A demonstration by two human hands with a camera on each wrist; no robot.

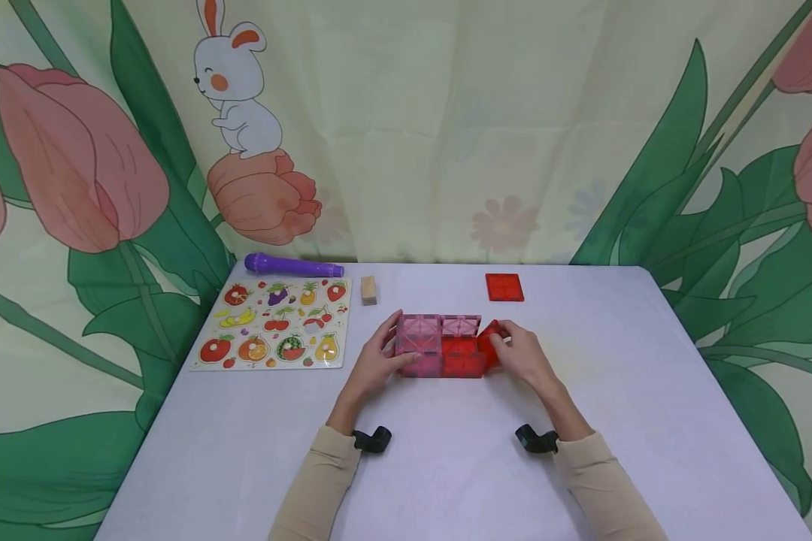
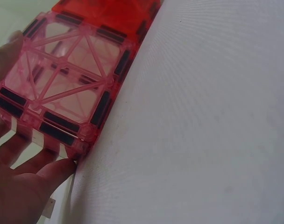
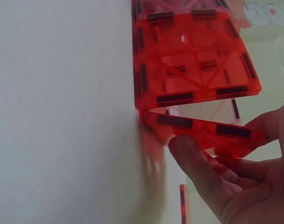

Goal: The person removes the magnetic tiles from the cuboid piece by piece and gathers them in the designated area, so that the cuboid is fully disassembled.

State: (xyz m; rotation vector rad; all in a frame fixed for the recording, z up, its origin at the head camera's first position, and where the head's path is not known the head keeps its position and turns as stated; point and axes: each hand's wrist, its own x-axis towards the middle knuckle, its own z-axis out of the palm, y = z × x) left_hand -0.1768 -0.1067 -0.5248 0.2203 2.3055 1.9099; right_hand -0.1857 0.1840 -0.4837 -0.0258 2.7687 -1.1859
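A block of see-through magnetic tiles stands on the table, with a pink cube (image 1: 419, 333) on its left and a red section (image 1: 463, 364) joined on its right. My left hand (image 1: 375, 365) holds the pink cube at its left side, thumb toward the front and fingers behind. In the left wrist view, fingers show through the clear wall. My right hand (image 1: 521, 355) pinches a red magnetic tile (image 3: 205, 130) at the red section's right end. One edge of that tile meets the block near the table; it leans outward, leaving a wedge-shaped gap at the top.
A loose red tile (image 1: 504, 287) lies flat behind the block. Toward the back left are a wooden block (image 1: 368, 290), a fruit puzzle board (image 1: 274, 323) and a purple toy microphone (image 1: 291, 266). A printed curtain (image 1: 406, 135) hangs behind the white table (image 1: 446, 481).
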